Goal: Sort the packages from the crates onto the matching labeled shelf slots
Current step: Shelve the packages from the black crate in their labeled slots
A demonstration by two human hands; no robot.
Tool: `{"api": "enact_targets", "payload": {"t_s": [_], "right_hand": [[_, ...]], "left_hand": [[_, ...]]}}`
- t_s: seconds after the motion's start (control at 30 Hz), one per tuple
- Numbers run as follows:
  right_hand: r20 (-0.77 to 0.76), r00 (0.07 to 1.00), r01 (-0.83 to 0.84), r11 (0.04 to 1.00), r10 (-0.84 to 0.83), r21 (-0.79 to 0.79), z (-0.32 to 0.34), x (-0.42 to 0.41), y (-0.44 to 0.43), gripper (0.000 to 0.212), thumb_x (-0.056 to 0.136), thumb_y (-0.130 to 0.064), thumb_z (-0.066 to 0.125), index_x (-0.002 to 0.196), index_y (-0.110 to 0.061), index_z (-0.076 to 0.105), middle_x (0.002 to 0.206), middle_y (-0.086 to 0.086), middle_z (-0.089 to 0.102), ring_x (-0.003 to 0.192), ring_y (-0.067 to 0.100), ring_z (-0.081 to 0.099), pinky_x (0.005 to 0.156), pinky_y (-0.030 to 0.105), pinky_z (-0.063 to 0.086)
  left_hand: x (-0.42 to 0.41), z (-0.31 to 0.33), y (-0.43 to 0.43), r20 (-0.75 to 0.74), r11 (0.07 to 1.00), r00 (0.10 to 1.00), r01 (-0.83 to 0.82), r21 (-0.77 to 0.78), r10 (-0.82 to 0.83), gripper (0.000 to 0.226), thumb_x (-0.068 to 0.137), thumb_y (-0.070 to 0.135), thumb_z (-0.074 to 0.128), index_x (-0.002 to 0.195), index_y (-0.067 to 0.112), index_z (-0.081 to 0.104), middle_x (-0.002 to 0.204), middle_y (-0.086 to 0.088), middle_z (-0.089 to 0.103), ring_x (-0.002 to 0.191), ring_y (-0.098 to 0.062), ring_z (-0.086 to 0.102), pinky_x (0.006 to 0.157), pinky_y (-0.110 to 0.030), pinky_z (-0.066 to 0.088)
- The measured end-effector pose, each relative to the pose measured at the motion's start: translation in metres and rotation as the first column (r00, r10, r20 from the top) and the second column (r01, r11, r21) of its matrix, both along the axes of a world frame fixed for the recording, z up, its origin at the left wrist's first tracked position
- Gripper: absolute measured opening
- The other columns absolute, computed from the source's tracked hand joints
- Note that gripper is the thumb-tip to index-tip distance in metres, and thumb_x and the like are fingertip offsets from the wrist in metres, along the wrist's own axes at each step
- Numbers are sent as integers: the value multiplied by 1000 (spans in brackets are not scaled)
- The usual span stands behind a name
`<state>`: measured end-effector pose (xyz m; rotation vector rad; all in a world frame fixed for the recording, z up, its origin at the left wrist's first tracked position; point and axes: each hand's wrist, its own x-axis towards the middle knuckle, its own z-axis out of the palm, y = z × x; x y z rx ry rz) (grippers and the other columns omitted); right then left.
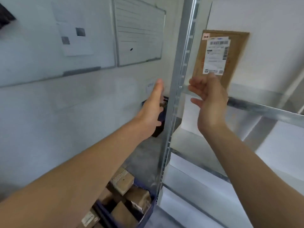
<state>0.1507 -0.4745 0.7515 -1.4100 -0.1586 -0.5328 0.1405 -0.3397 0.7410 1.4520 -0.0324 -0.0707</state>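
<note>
A flat brown cardboard package (236, 51) with a white shipping label stands upright on a metal shelf (266, 109), leaning against the white back wall. My right hand (209, 99) is just below and in front of its lower edge, fingers spread and curled, holding nothing; whether a fingertip touches the package I cannot tell. My left hand (153, 109) reaches forward left of the shelf upright (179, 89), fingers extended and empty. A dark blue crate (148, 209) on the floor holds several cardboard packages (122, 181).
A whiteboard (139, 32) and taped papers (74, 38) hang on the wall at the left. A second dark crate (160, 127) sits on the floor behind my left hand. Lower shelf levels (194, 180) lie below the right arm.
</note>
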Motion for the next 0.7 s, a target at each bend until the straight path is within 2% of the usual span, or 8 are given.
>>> {"api": "enact_targets", "payload": {"t_s": [0.1, 0.23, 0.3, 0.4, 0.6, 0.7], "right_hand": [[-61, 988, -140, 990, 139, -14, -21, 7, 54, 40, 82, -57, 51, 90, -25, 74, 106, -1, 77, 103, 15, 72, 85, 30, 49], [-157, 948, -282, 959, 275, -24, -55, 20, 115, 56, 61, -70, 55, 87, -26, 75, 107, -1, 77, 103, 13, 72, 92, 33, 51], [-195, 915, -363, 932, 353, -18, -73, 29, 139, 49, 68, -66, 58, 88, -24, 75, 110, 2, 76, 104, 15, 71, 93, 35, 51], [-263, 860, -458, 889, 437, -21, -101, 49, 172, 40, 82, -57, 51, 92, -26, 75, 108, -5, 76, 103, 9, 71, 103, 44, 51], [-390, 715, -624, 781, 580, 18, -143, 85, 223, 45, 78, -61, 50, 93, -26, 75, 107, -6, 76, 103, 7, 71, 107, 48, 49], [-428, 645, -694, 720, 633, 19, -162, 100, 241, 43, 82, -59, 48, 95, -27, 74, 107, -7, 76, 104, 8, 71, 108, 48, 48]], "left_hand": [[-3, -22, 53, -40, 991, 991, -131, 2, 131, 74, 95, 75, 17, 157, 36, 27, 164, 6, 28, 149, -23, 29, 114, -55, 23], [-7, -62, 116, -105, 956, 951, -293, 6, 292, 80, 92, 80, 18, 158, 36, 27, 166, 4, 25, 151, -28, 26, 116, -62, 20], [-10, -81, 141, -151, 931, 920, -365, 14, 363, 80, 91, 80, 19, 158, 36, 26, 166, 3, 24, 151, -28, 25, 117, -63, 19], [-12, -106, 171, -209, 892, 869, -452, 33, 448, 81, 91, 81, 18, 159, 36, 23, 167, 3, 21, 152, -28, 23, 118, -64, 17], [-12, -153, 213, -342, 773, 717, -632, 50, 608, 84, 89, 83, 18, 159, 37, 23, 167, 4, 20, 153, -29, 21, 119, -64, 15], [-13, -175, 224, -393, 715, 645, -698, 46, 655, 83, 90, 81, 18, 160, 36, 21, 168, 3, 18, 153, -30, 19, 119, -65, 14]]}}
